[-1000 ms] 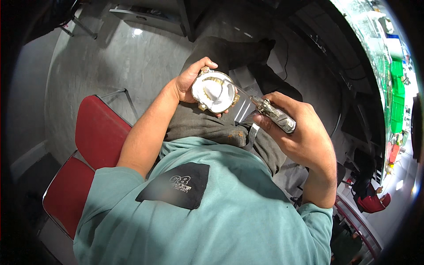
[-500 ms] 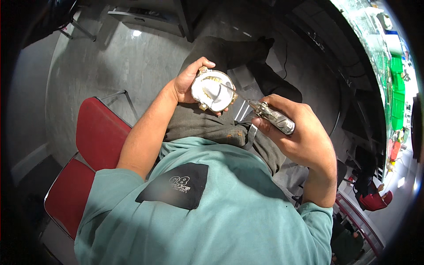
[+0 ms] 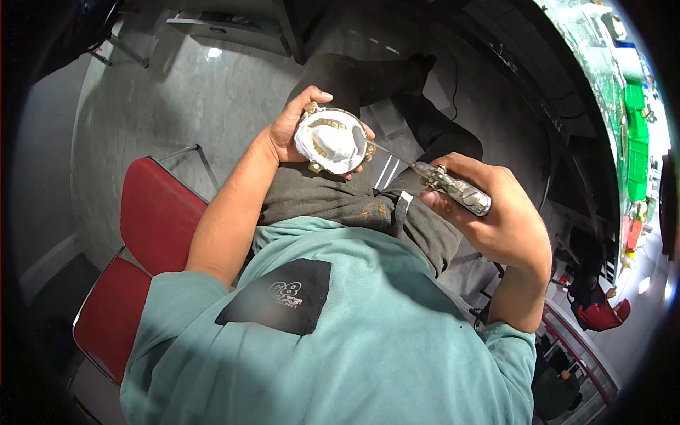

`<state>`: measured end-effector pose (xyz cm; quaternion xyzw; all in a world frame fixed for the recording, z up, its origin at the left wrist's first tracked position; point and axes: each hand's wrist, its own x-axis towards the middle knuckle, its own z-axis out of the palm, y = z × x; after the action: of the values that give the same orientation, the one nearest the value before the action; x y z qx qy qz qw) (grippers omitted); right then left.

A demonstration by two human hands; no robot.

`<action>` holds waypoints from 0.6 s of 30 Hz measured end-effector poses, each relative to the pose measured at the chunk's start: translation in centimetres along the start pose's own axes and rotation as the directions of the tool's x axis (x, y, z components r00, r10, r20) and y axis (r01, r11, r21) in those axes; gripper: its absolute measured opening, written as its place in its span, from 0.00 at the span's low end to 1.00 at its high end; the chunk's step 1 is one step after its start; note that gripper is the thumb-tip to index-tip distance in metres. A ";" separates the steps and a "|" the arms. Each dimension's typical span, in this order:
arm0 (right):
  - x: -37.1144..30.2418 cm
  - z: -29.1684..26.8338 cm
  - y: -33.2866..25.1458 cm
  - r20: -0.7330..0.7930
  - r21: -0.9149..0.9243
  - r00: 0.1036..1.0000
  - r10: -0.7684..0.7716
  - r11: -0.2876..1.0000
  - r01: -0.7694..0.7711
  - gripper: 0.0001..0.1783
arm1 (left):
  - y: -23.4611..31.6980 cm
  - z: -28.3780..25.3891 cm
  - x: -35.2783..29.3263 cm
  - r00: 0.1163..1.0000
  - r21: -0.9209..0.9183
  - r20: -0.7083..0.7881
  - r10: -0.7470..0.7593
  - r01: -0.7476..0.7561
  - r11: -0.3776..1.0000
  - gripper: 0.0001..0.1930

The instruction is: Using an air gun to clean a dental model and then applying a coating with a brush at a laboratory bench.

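My left hand [image 3: 283, 138] holds a round metal dental flask half above my lap, its fingers wrapped around the underside and the thumb along the far rim. White plaster [image 3: 345, 144] fills the flask, with a curved row of yellowish teeth set in it around a raised white middle. My right hand [image 3: 499, 202] grips a thin-bladed tool by its thick, shiny metal handle [image 3: 457, 190]. Its slender blade points left, with the tip at the flask's right rim. Whether the tip touches the rim, I cannot tell.
Red chairs [image 3: 159, 216] stand close on my left. To the right, a long workbench with a bright glassy top [image 3: 591, 64] carries green bins [image 3: 637, 142]. Beyond it at the lower right is a person in red [image 3: 602, 314]. A cable lies on the grey floor ahead.
The blade has drawn back from over the plaster to the flask's right edge, as my right hand moved right. My left hand has shifted the flask slightly left and turned its face more upward.
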<state>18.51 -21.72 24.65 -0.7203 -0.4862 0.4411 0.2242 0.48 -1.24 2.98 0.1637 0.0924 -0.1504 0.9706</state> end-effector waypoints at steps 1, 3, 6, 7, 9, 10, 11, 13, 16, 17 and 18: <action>0.0 -0.3 0.3 0.012 0.002 1.000 0.023 1.000 -0.023 0.13 | 0.0 -0.1 0.4 1.000 -0.027 -0.017 -0.016 0.016 1.000 0.46; -0.1 -0.1 0.4 0.009 -0.005 1.000 0.025 1.000 -0.025 0.13 | -0.1 -0.2 0.6 0.999 0.000 -0.003 -0.033 0.033 0.999 0.46; -0.2 0.4 0.3 0.002 -0.023 1.000 0.014 1.000 -0.014 0.13 | -0.2 -0.2 0.6 0.999 -0.008 -0.007 -0.033 0.033 0.999 0.46; -0.2 0.5 0.3 0.009 -0.039 0.999 0.031 0.999 -0.031 0.13 | -0.3 -0.1 0.6 0.999 -0.007 -0.008 -0.034 0.034 0.999 0.46; -0.3 0.5 0.2 0.015 -0.035 0.999 0.034 0.999 -0.033 0.13 | -0.3 0.0 0.5 0.999 -0.012 -0.036 -0.031 0.031 0.999 0.46; -0.3 0.4 0.2 0.040 -0.032 0.997 0.060 0.998 -0.058 0.13 | -0.2 0.0 0.4 0.999 -0.014 -0.039 -0.027 0.026 1.000 0.46; -0.3 0.4 0.2 0.036 -0.034 0.998 0.058 0.998 -0.057 0.13 | -0.2 0.0 0.4 0.999 -0.006 -0.037 -0.024 0.024 1.000 0.46; -0.3 0.3 0.3 0.070 -0.062 0.996 0.064 0.996 -0.060 0.13 | -0.2 0.0 0.4 0.999 0.003 -0.033 -0.023 0.023 1.000 0.46; -0.2 0.7 0.5 0.048 -0.044 0.998 0.033 0.999 -0.031 0.14 | -0.2 0.1 0.4 0.999 0.050 -0.040 0.006 -0.004 0.999 0.45; -0.3 0.8 0.6 0.048 -0.045 0.998 0.034 0.998 -0.031 0.14 | -0.3 0.1 0.4 0.999 0.035 -0.051 0.002 0.000 0.999 0.45; -0.3 0.9 0.6 0.039 -0.040 0.999 0.024 0.999 -0.022 0.14 | -0.3 0.1 0.4 0.999 0.024 -0.051 -0.005 0.006 1.000 0.45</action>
<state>17.99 -22.33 23.79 -0.7213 -0.4908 0.4480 0.1952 0.75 -1.63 2.91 0.1791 0.1156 -0.1499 0.9654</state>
